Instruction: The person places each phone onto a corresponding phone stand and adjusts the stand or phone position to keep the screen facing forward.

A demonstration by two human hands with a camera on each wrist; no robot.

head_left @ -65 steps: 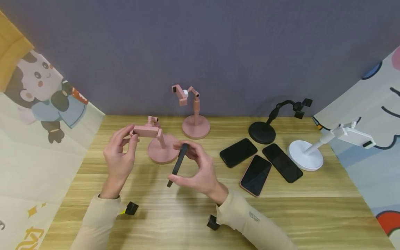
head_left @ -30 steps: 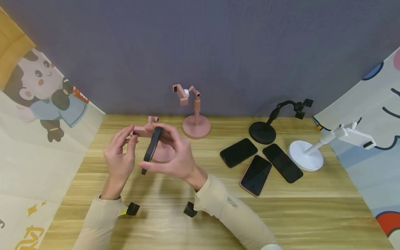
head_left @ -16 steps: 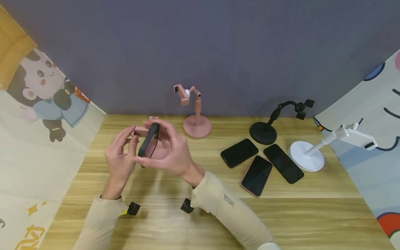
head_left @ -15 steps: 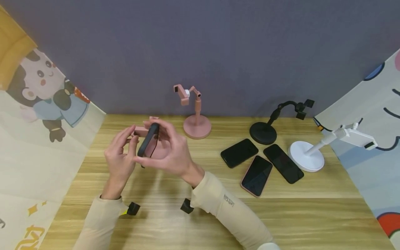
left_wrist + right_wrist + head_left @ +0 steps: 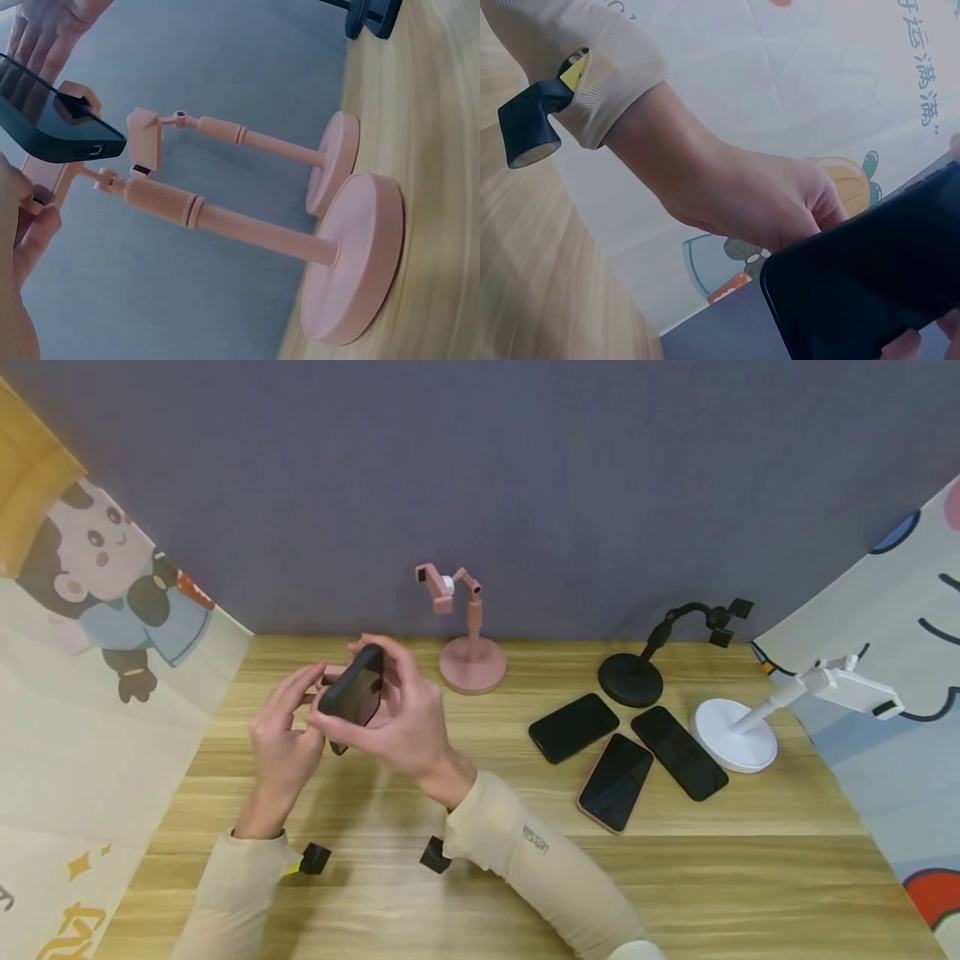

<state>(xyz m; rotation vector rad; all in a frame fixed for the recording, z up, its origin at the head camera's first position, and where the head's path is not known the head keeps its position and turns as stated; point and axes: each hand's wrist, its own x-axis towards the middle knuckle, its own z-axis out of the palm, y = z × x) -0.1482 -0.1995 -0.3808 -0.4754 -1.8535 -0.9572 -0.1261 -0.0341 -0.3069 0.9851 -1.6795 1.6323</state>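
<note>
My left hand (image 5: 281, 743) pinches the end of the clamp (image 5: 49, 174) on the front pink phone stand (image 5: 259, 231). Between thumb and fingers my right hand (image 5: 408, 714) grips a dark smartphone (image 5: 356, 685) by its edges. The phone is tilted, right in front of the clamp, and its lower corner overlaps the left fingertips in the head view. A charging port shows on the phone's end in the left wrist view. Seen from the head, the phone and right hand hide most of the front stand; its round base (image 5: 364, 259) stands on the table.
Behind stands a second pink phone stand (image 5: 473, 664). To the right are a black stand (image 5: 630, 678), a white stand (image 5: 733, 735) and three phones lying flat, one (image 5: 615, 783) with a pink edge. A grey panel (image 5: 525, 502) backs the wooden table (image 5: 495, 743).
My right hand has carried the smartphone left to the front pink stand's clamp and turned it from edge-on to tilted, showing more of its face. The left hand has stayed on the clamp.
</note>
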